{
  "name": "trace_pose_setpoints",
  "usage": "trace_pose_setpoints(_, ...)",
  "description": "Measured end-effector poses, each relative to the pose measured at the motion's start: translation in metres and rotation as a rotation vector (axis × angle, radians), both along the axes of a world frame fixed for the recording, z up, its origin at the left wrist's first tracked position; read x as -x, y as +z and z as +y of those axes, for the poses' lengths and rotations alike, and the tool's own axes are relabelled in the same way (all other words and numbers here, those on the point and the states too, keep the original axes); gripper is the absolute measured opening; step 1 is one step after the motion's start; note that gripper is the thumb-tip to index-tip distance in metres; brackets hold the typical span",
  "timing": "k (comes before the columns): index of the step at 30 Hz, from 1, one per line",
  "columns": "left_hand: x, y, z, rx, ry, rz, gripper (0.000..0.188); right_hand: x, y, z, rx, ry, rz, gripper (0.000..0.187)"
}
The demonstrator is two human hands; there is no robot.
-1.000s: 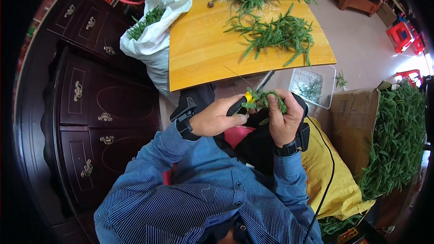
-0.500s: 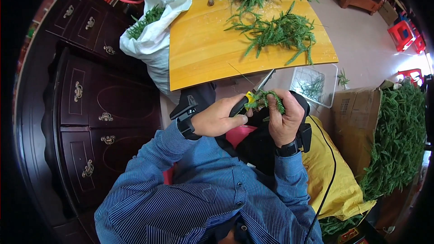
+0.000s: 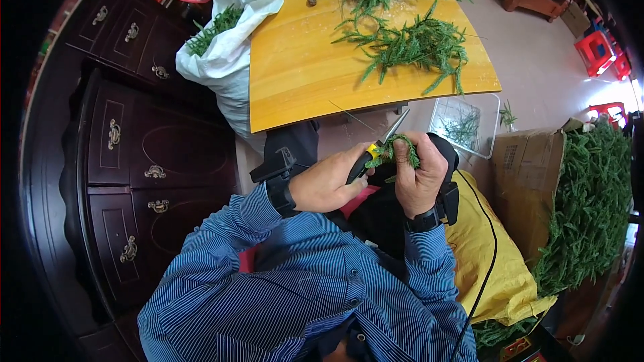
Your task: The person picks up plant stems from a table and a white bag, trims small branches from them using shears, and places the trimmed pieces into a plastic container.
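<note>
left hand [image 3: 325, 182] is gripping a yellow-and-black tool [image 3: 372, 151], its long axis slanting, tip pointing up-right toward the table [image 3: 302, 90], right hand [image 3: 420, 175] is pinching a green sprig [image 3: 406, 152], dark cabinet [image 3: 176, 151] standing at left

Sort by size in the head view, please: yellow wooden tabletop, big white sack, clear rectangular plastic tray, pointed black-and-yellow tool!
1. Yellow tabletop
2. White sack
3. Clear tray
4. Pointed tool
</note>
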State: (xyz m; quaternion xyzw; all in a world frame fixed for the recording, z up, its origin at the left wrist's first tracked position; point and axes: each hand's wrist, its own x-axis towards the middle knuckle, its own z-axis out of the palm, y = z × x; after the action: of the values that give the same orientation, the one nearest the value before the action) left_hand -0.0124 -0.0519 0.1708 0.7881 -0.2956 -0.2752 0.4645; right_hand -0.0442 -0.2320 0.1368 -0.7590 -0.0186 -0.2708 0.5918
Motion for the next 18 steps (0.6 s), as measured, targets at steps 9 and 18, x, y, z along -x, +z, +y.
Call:
trace_pose_setpoints(9,0.006,-0.006,-0.001,0.002,-0.011,-0.099,0.068,0.002,0.001,0.002,0.012,-0.012,0.022,0.014)
trace_pose_setpoints(18,0.003,-0.012,-0.003,-0.097,0.002,-0.059,0.075,0.000,-0.007,0.001,-0.036,-0.003,0.057,0.014)
